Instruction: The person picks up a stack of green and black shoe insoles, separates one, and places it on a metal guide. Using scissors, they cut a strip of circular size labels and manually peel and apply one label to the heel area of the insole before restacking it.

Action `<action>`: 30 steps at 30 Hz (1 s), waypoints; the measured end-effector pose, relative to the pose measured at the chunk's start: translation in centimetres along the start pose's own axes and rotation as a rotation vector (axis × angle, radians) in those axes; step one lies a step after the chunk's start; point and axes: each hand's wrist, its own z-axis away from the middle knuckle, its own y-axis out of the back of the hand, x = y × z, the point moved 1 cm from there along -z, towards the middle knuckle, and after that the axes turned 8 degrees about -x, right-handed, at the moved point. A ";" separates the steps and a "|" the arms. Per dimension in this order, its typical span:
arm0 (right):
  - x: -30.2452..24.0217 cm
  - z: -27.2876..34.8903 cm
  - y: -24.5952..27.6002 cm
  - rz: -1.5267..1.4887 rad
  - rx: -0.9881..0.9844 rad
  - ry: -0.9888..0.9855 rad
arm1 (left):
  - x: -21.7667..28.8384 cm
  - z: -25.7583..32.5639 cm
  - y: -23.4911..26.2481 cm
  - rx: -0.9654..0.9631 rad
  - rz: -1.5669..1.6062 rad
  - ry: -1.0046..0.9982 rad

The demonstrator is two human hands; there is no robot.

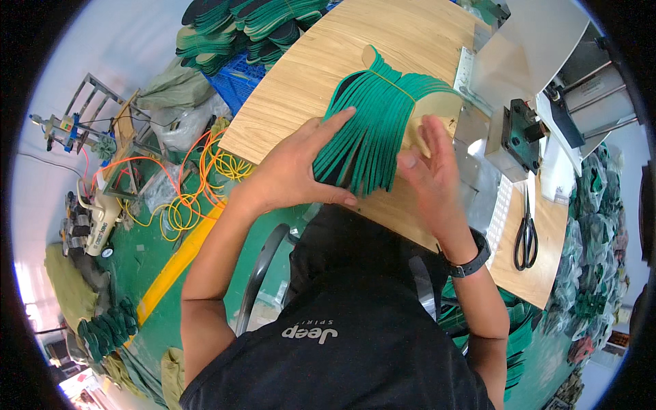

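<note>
A bundle of green shoe insoles (372,137) stands on edge, fanned out, near the front edge of the wooden table. A thin yellowish band (391,82) runs across its far part. My left hand (290,164) grips the bundle's near left end, thumb on the near side and fingers on the far side. Beside the bundle's right side, my right hand (437,178) is raised with its fingers apart and nothing in them, slightly blurred. Pale insole faces (437,106) show at the bundle's right end. The left fingertips are partly hidden by the insoles.
Black-handled scissors (526,239) lie on the table's (301,96) right part, near a machine with a dark metal block (516,137). More insole stacks (253,31) are piled at the far left. Orange and yellow hoses (184,198) coil on the green floor, beside a chair armrest (260,273).
</note>
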 end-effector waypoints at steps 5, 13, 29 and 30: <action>-1.5 -0.6 -2.1 0.413 0.119 0.097 | 0.3 0.0 -0.9 -0.057 0.023 -0.032; -1.0 1.2 0.6 0.638 0.119 -0.051 | 0.2 0.4 0.6 0.103 -0.254 0.106; -4.8 4.9 0.5 0.455 -0.086 0.030 | -6.7 -17.1 3.6 -0.111 -0.057 -0.039; -5.5 6.1 0.8 0.457 -0.091 0.098 | -7.1 -18.3 4.4 -0.046 -0.187 0.046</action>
